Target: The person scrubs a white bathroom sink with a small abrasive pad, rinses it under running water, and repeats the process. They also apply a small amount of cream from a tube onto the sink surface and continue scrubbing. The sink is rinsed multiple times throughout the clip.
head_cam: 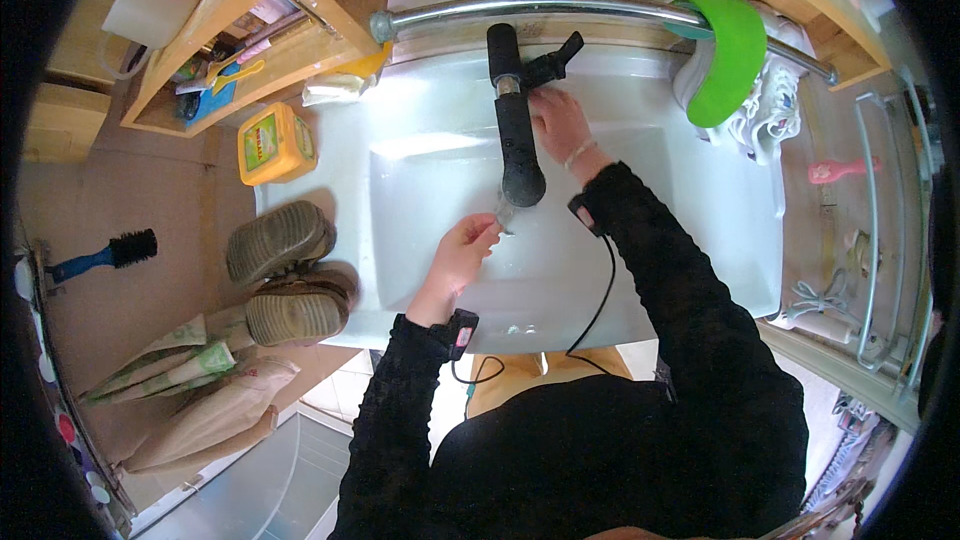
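Note:
A black faucet [519, 142] reaches over the white sink basin [420, 255]. My left hand [466, 247] is just below and left of the faucet's head, its thumb and fingertips pinched on a small, clear, thin item [505, 214]; what it is I cannot tell. My right hand [559, 124] is beside the faucet's body, under its black lever [555, 64]; the fingertips are partly hidden, so a touch or grip cannot be made out. Both wrists wear small black devices with cables.
Brown shoes [277, 240] stand on the sink's left rim, near a yellow container [274, 144]. White shoes [765, 105] and a green curved item [727, 52] are at the back right. A metal bar [555, 4] crosses behind the faucet, below a wooden shelf.

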The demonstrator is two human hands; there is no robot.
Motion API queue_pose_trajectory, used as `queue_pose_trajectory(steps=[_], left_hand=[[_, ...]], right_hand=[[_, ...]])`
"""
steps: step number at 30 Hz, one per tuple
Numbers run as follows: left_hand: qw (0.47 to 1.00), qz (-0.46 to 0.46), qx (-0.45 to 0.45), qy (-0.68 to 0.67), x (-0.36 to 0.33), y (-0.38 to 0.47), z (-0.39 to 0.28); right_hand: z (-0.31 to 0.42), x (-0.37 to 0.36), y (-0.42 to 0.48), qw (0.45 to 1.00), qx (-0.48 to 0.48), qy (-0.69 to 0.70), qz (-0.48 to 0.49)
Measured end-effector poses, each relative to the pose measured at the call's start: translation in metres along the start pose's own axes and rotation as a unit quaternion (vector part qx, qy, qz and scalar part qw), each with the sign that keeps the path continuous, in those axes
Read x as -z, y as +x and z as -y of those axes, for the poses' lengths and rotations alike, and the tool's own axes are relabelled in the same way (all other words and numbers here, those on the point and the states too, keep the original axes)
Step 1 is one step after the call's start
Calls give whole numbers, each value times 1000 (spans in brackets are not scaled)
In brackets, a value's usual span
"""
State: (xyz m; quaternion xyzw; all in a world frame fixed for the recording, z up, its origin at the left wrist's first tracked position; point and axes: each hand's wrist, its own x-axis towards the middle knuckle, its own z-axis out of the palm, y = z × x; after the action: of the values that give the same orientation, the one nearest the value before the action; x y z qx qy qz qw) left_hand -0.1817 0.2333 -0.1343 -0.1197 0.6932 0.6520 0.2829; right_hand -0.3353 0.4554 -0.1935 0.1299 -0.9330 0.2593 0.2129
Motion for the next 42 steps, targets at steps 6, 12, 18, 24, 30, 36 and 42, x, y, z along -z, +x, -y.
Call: queue_pose_trajectory(steps=[6, 12, 18, 24, 30, 36, 42], left_hand=[[960, -70, 118, -245, -23, 48, -10], [931, 17, 66, -358, -32, 57, -6], [951, -259, -103, 135, 8, 55, -30], [789, -274, -193, 515, 107, 80, -59], [776, -449, -19, 443, 139, 137, -24], [701, -555, -69, 443, 180, 181, -30], [688, -525, -27, 501, 151, 202, -58]], right_hand=[[41, 5, -78, 965, -93, 203, 136], [81, 16, -85, 840, -322, 393, 189], [75, 58, -71, 934, -228, 224, 161], [61, 66, -88, 818, -346, 381, 257], [47, 73, -108, 789, -395, 416, 222], [35, 98, -130, 772, -416, 419, 235], [28, 115, -151, 752, -478, 394, 225]])
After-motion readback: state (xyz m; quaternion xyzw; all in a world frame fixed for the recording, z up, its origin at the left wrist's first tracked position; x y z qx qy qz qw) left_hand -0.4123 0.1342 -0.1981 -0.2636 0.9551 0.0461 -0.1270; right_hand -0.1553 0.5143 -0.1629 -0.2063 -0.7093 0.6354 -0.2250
